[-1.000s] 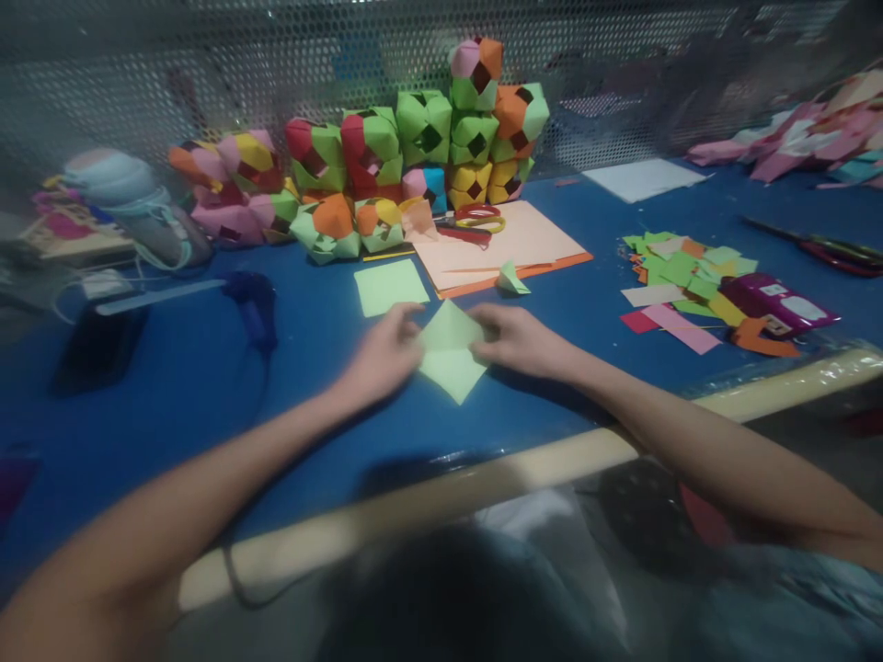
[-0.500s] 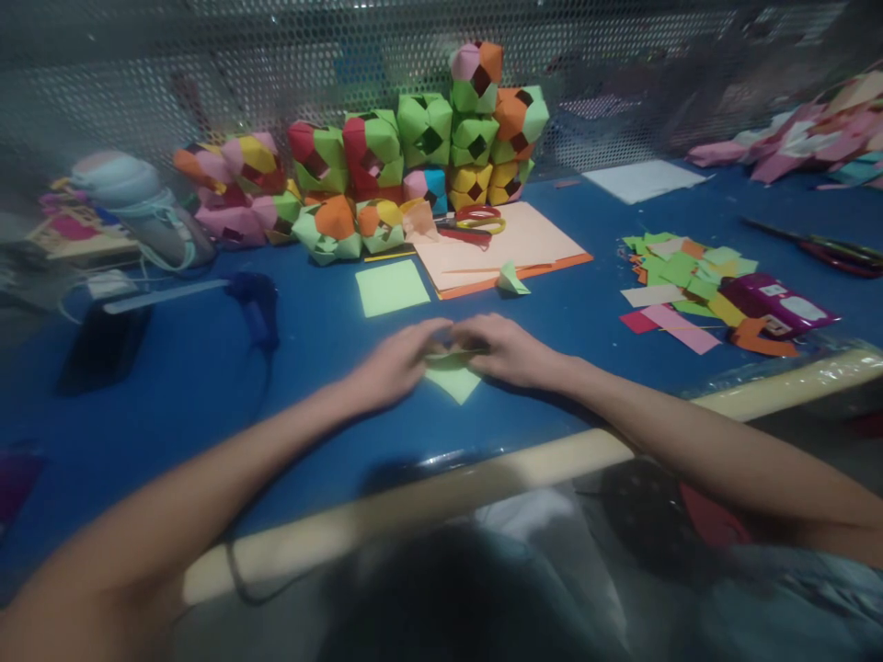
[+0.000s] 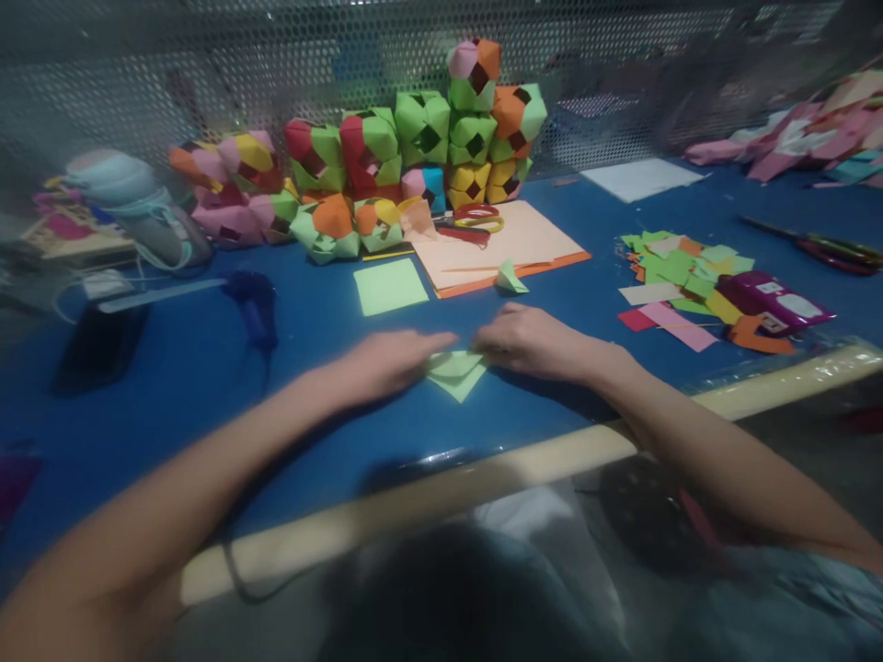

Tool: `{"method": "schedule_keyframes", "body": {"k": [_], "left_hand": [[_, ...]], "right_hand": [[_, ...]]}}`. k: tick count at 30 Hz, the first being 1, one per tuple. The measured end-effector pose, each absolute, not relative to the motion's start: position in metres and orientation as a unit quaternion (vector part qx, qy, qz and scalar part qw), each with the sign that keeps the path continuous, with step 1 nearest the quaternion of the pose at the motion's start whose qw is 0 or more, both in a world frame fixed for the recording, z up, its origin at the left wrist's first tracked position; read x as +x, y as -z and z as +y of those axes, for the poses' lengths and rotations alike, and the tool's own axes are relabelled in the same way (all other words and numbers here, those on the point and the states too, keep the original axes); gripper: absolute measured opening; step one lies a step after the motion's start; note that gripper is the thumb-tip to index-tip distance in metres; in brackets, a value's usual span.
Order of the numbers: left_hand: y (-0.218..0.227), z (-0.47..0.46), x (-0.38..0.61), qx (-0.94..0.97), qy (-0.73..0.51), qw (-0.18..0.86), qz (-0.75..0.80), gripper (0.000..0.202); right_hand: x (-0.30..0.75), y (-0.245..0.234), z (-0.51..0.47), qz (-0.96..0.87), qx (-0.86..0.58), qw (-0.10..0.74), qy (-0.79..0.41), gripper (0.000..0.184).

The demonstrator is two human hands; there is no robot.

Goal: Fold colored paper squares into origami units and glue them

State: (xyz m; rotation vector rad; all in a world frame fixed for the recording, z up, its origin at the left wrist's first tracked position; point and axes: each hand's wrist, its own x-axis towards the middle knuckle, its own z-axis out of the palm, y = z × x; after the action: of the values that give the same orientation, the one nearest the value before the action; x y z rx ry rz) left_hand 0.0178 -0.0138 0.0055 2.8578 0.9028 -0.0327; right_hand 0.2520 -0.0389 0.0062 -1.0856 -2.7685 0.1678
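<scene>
A light green sheet of paper [image 3: 459, 377], folded into a triangle with its point toward me, lies on the blue table. At its left corner is my left hand [image 3: 390, 363], index finger stretched along the upper edge and the other fingers curled, holding the corner down. My right hand [image 3: 534, 340] is closed, its fingertips pinching the right corner. Both hands cover parts of the upper edge. Beyond them lie a flat green square sheet [image 3: 391, 287] and a small folded green piece [image 3: 511, 277].
Peach and orange sheets [image 3: 538, 234] carry red-and-yellow scissors [image 3: 473, 222]. Woven paper cubes [image 3: 372, 152] are stacked behind. Paper scraps [image 3: 672, 267] and a purple packet [image 3: 776, 303] lie right; a blue glue gun [image 3: 252, 303], a dark phone [image 3: 100, 345] and a bottle [image 3: 138, 207] are left.
My hands have moved apart from the middle of the fold toward its two corners, uncovering more of the triangle. A flap along its upper edge now shows.
</scene>
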Motion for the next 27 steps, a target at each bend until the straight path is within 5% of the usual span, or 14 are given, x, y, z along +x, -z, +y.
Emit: {"method": "schedule_keyframes", "body": {"k": [8,19,27], "left_hand": [[-0.004,-0.016,0.019,0.938,-0.042,0.091,0.332,0.048],[0.010,-0.015,0.023,0.744,-0.323,0.354,0.465,0.012],[0.011,-0.023,0.033,0.642,-0.378,0.481,0.463,0.027]], "right_hand": [[0.256,-0.006,-0.038,-0.890,-0.420,0.122,-0.132,0.018],[0.241,-0.002,-0.031,-0.685,-0.542,0.373,-0.312,0.036],[0.236,-0.003,-0.029,-0.602,-0.525,0.406,-0.444,0.038]]}}
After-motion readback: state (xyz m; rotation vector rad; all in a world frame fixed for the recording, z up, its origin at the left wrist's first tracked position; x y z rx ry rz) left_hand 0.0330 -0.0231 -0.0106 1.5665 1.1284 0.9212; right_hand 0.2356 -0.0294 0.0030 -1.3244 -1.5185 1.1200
